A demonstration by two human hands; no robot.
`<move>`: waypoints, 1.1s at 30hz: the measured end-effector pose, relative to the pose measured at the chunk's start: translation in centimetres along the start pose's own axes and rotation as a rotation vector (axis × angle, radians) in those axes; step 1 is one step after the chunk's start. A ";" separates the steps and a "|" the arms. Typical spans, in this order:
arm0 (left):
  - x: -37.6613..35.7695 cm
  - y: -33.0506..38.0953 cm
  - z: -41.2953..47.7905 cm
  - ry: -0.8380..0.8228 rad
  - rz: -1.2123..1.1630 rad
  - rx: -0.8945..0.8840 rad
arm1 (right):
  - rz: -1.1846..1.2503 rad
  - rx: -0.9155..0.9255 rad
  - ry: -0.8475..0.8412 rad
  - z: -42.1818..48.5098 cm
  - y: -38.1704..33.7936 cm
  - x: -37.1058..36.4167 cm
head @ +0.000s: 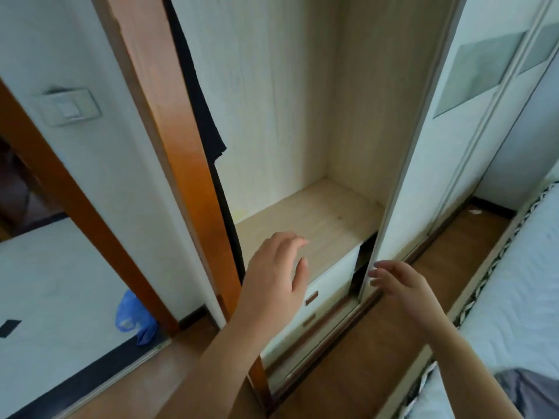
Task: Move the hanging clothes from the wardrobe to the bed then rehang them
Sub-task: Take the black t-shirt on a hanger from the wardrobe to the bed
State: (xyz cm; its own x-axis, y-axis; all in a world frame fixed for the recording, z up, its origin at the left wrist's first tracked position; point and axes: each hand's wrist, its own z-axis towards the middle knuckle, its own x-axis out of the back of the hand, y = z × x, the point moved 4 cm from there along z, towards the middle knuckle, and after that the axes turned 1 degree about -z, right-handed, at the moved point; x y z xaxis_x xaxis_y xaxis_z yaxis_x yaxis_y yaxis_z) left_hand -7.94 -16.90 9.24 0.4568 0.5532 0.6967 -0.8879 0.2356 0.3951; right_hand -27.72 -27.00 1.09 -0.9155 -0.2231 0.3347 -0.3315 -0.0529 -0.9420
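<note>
The wardrobe [302, 86] stands open in front of me, its pale wooden compartment showing a bare shelf [305, 216]. One dark garment [199, 95] hangs at the far left of the opening, partly hidden behind the wooden frame. My left hand [275, 273] is raised before the shelf, fingers apart, holding nothing. My right hand [399, 282] reaches toward the edge of the white sliding door [402, 176], fingers spread and empty. The bed [520, 282] with white bedding lies at the right, and a grey cloth [532, 388] shows on it at the bottom right corner.
White drawers [314, 300] with small brown handles sit under the shelf. An orange-brown wooden frame [169, 140] borders the wardrobe on the left. A blue plastic bag [136, 319] lies on the floor by the doorway. A wall switch [68, 108] is at upper left.
</note>
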 end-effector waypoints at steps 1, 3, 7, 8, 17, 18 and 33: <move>0.6 -0.1 1.5 0.047 0.027 -0.047 | 0.028 0.034 0.000 1.2 -1.4 -0.3; 2.2 0.1 4.3 0.145 0.079 -0.131 | 0.070 0.115 -0.003 3.4 -4.4 -1.1; 6.7 0.8 8.6 0.363 0.198 -0.307 | 0.122 0.306 -0.025 6.6 -12.1 -3.0; 8.0 0.8 9.5 0.417 0.232 -0.340 | 0.129 0.357 -0.037 7.3 -14.3 -3.6; 17.2 -0.2 13.6 0.741 0.426 -0.352 | 0.192 0.786 -0.182 10.8 -33.0 -9.0; 17.8 -0.4 13.7 0.764 0.458 -0.339 | 0.201 0.818 -0.186 11.1 -34.6 -9.6; 22.2 -2.7 17.5 0.715 0.022 -0.234 | 0.120 0.900 -0.370 14.3 -49.4 -16.8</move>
State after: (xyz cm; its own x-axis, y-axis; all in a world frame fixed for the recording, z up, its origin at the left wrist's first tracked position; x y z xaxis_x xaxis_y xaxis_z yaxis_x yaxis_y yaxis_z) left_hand 5.61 -19.26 34.17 0.3632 0.9249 0.1126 -0.9212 0.3383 0.1924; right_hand 7.29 -34.61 41.63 -0.7520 -0.5581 0.3508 0.1974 -0.6983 -0.6880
